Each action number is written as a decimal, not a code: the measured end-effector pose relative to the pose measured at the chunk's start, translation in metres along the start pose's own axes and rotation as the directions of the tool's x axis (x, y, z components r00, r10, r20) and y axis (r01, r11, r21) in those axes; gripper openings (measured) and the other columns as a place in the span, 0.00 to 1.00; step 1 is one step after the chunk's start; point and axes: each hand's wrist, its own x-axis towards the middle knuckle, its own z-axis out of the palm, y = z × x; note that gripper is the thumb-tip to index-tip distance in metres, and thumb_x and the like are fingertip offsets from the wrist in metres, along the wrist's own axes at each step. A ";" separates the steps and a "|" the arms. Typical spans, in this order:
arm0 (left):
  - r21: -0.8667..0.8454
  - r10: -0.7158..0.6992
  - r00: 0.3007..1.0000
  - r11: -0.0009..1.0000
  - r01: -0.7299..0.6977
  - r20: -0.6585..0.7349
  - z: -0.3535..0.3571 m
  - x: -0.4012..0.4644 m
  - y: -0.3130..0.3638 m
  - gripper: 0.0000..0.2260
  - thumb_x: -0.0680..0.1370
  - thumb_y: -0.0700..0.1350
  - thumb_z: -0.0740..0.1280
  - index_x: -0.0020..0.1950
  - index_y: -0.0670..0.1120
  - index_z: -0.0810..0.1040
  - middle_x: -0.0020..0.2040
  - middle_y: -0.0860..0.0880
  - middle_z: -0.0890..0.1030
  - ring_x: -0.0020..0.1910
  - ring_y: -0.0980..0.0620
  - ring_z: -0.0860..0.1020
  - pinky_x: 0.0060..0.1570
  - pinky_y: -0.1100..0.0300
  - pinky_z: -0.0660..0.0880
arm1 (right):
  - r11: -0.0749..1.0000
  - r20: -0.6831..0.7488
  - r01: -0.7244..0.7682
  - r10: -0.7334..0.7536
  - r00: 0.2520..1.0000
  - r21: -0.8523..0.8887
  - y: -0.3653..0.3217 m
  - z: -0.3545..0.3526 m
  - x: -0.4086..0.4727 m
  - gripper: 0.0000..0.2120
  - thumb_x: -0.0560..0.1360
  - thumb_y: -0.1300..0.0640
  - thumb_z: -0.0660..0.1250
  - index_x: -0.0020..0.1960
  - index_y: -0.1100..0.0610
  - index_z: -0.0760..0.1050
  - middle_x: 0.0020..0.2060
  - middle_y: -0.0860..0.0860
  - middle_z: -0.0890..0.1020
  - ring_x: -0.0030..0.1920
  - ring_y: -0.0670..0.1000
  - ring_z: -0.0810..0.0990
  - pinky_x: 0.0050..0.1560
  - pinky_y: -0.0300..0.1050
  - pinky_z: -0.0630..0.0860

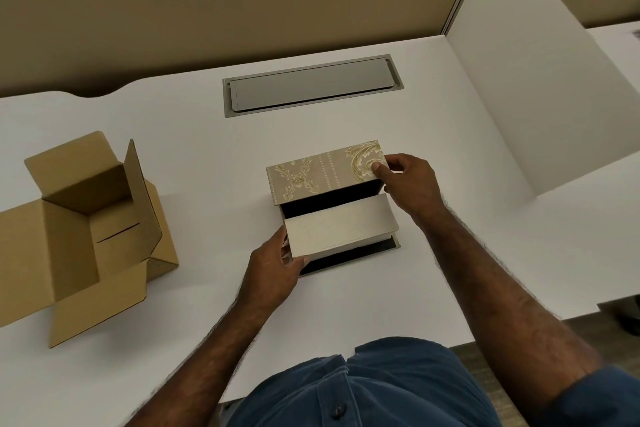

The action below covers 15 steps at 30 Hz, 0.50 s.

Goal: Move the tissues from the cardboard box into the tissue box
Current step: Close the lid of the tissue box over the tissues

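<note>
The left hand [273, 269] grips the near-left corner of the tissue stack [341, 224], which sits in the open tissue box [349, 258], seemingly not fully seated. The right hand [410, 184] pinches the patterned lid [325, 170] at its right end, holding it raised.

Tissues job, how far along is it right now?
Done: the cardboard box looks empty. In hand: the left hand lowers the tissue stack into the tissue box, whose lid the right hand holds open. Left: seat the stack, close the lid.
</note>
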 end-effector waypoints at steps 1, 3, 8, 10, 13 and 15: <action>-0.001 -0.004 1.000 1.000 0.004 0.003 0.000 0.000 0.000 0.28 0.76 0.45 0.76 0.75 0.52 0.72 0.61 0.61 0.78 0.58 0.61 0.78 0.44 0.84 0.69 | 1.000 -0.002 -0.005 0.005 1.000 0.007 0.001 0.000 -0.001 0.16 0.82 0.50 0.74 0.64 0.59 0.86 0.58 0.53 0.89 0.56 0.58 0.88 0.64 0.63 0.83; -0.006 -0.008 1.000 1.000 0.008 0.008 0.000 0.000 0.000 0.27 0.76 0.44 0.76 0.74 0.53 0.73 0.61 0.60 0.78 0.54 0.66 0.78 0.45 0.84 0.70 | 1.000 -0.004 -0.018 0.018 1.000 0.017 0.003 0.000 -0.002 0.15 0.81 0.50 0.74 0.63 0.58 0.86 0.57 0.52 0.89 0.55 0.58 0.88 0.64 0.63 0.83; -0.029 -0.005 1.000 1.000 0.006 0.025 -0.001 -0.002 0.000 0.27 0.75 0.46 0.78 0.71 0.55 0.75 0.59 0.63 0.81 0.50 0.76 0.77 0.50 0.79 0.74 | 0.998 0.005 -0.033 0.033 0.999 0.050 0.013 -0.005 -0.010 0.13 0.79 0.49 0.76 0.60 0.55 0.86 0.55 0.48 0.90 0.55 0.54 0.88 0.63 0.61 0.84; -0.044 -0.013 1.000 0.999 0.014 0.027 -0.001 -0.002 0.000 0.27 0.74 0.47 0.78 0.71 0.55 0.75 0.59 0.62 0.81 0.50 0.75 0.78 0.50 0.79 0.75 | 0.998 0.013 -0.032 0.031 0.999 0.057 0.020 -0.008 -0.014 0.13 0.79 0.49 0.77 0.59 0.54 0.86 0.54 0.46 0.90 0.53 0.51 0.89 0.61 0.59 0.85; -0.036 -0.016 1.000 0.999 0.016 0.009 0.001 -0.002 0.000 0.27 0.75 0.48 0.78 0.72 0.53 0.75 0.60 0.60 0.80 0.50 0.71 0.78 0.44 0.82 0.71 | 0.996 0.018 -0.034 0.032 0.999 0.081 0.031 -0.011 -0.023 0.11 0.78 0.49 0.78 0.57 0.52 0.85 0.53 0.44 0.90 0.50 0.45 0.89 0.59 0.56 0.86; -0.018 -0.010 1.000 1.000 0.010 -0.011 0.002 -0.002 -0.002 0.25 0.75 0.46 0.77 0.71 0.50 0.76 0.59 0.60 0.79 0.48 0.73 0.76 0.41 0.84 0.69 | 0.993 0.022 -0.037 0.035 0.999 0.114 0.038 -0.011 -0.029 0.11 0.78 0.49 0.79 0.56 0.52 0.84 0.52 0.44 0.90 0.51 0.45 0.89 0.59 0.56 0.86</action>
